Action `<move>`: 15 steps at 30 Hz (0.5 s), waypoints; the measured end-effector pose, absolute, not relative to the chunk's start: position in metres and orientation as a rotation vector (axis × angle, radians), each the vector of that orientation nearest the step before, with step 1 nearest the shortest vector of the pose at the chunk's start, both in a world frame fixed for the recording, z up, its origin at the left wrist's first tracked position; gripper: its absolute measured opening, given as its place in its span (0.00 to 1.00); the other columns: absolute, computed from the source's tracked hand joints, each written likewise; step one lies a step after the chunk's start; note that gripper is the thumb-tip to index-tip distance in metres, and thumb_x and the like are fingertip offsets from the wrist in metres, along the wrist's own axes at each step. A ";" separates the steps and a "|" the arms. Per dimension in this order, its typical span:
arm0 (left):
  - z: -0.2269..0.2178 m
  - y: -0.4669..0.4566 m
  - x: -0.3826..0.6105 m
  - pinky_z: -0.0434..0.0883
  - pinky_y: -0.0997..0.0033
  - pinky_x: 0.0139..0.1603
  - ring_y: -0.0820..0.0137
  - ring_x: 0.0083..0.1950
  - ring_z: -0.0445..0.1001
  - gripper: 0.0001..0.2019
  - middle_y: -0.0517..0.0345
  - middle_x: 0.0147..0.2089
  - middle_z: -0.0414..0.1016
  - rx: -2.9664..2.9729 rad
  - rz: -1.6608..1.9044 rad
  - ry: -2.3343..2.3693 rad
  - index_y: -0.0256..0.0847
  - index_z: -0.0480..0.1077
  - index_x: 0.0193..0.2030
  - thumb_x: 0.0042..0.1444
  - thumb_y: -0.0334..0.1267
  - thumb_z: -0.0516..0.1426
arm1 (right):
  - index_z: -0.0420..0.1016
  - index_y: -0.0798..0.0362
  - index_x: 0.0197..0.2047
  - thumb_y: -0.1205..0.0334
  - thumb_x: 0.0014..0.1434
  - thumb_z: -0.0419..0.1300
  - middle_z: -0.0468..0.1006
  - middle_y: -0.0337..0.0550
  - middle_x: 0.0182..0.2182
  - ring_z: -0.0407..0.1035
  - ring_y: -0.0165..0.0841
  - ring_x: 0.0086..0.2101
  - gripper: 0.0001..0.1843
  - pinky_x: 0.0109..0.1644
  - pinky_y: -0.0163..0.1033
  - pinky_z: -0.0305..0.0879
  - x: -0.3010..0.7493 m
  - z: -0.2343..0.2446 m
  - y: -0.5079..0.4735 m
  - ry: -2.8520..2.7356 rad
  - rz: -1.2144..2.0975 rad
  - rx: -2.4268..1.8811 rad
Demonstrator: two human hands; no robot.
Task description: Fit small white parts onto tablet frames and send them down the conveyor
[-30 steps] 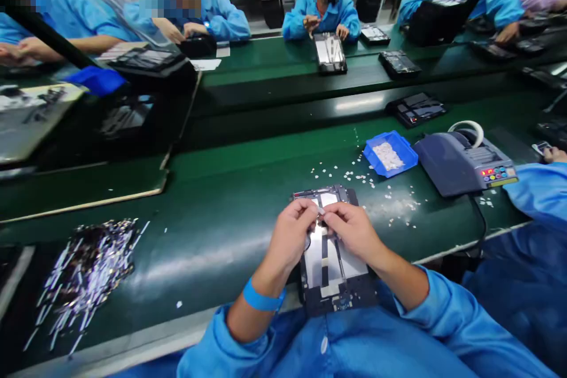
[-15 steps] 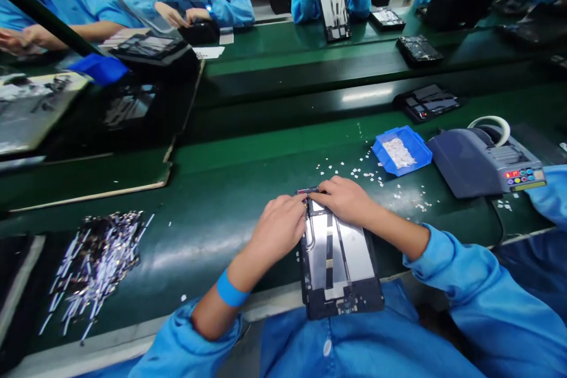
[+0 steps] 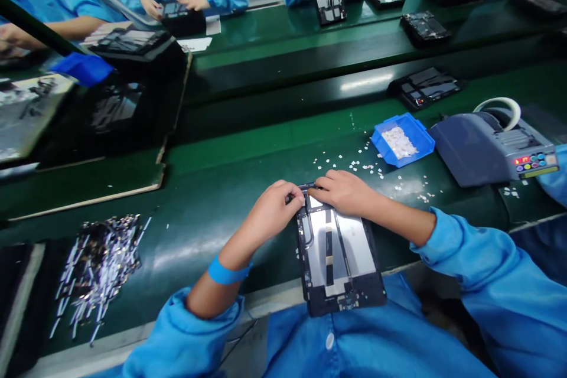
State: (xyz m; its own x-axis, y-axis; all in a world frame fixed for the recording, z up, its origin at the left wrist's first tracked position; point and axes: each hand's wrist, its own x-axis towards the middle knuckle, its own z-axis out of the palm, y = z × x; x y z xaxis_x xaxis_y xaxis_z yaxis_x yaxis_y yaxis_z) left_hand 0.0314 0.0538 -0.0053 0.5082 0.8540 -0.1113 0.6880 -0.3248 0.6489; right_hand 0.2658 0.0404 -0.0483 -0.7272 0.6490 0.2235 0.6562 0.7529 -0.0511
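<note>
An opened tablet (image 3: 339,248) with its inner parts exposed lies in front of me, its near end over the table edge. At its top left corner, my left hand (image 3: 277,207), with a blue band on the wrist, has thumb and fingertips closed in a pinch; whatever is between them is too small to make out. My right hand (image 3: 345,192) is laid across the tablet's top, fingers bent over the upper part and gripping it. Its fingertips come close to those of the left hand. A dark flat cable strip (image 3: 329,248) runs down the tablet's middle.
Right of the tablet stand a blue bin (image 3: 403,140) of small white pieces and a grey tape dispenser (image 3: 482,144). White bits (image 3: 354,165) are scattered nearby. A pile of thin strips (image 3: 104,266) lies left. More tablets (image 3: 427,87) lie farther back; co-workers sit opposite.
My left hand has shifted slightly back from the tablet's top, its thumb and fingers now visibly pinched. My right hand stays on the top part. The whole view has tilted down a little.
</note>
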 end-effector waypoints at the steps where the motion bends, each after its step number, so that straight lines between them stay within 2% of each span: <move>1: -0.007 0.058 0.033 0.69 0.63 0.43 0.62 0.42 0.74 0.07 0.55 0.37 0.76 2.091 0.295 1.274 0.42 0.73 0.34 0.62 0.37 0.55 | 0.77 0.53 0.59 0.66 0.73 0.53 0.77 0.50 0.44 0.62 0.40 0.40 0.16 0.39 0.43 0.56 0.266 -0.049 0.041 -2.720 -0.061 -1.033; 9: -0.020 0.073 0.047 0.61 0.67 0.33 0.66 0.32 0.69 0.08 0.58 0.29 0.73 1.960 0.217 1.346 0.41 0.73 0.32 0.60 0.38 0.54 | 0.78 0.52 0.56 0.67 0.72 0.55 0.77 0.49 0.42 0.61 0.39 0.40 0.14 0.38 0.43 0.53 0.265 -0.050 0.040 -2.697 -0.071 -1.053; 15: -0.026 0.068 0.050 0.62 0.67 0.34 0.66 0.32 0.69 0.09 0.59 0.28 0.71 1.936 0.308 1.436 0.41 0.73 0.32 0.60 0.38 0.54 | 0.78 0.53 0.55 0.67 0.72 0.55 0.77 0.48 0.41 0.60 0.40 0.40 0.14 0.38 0.43 0.52 0.265 -0.050 0.041 -2.697 -0.063 -1.052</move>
State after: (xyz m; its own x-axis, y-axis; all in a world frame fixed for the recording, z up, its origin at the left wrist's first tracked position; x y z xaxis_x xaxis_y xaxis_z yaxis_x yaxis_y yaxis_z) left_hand 0.0504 0.0678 -0.0257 0.3582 0.9101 -0.2084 0.7448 -0.1439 0.6516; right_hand 0.2653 0.0412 -0.0498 -0.7100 0.6613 0.2422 0.6719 0.7391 -0.0485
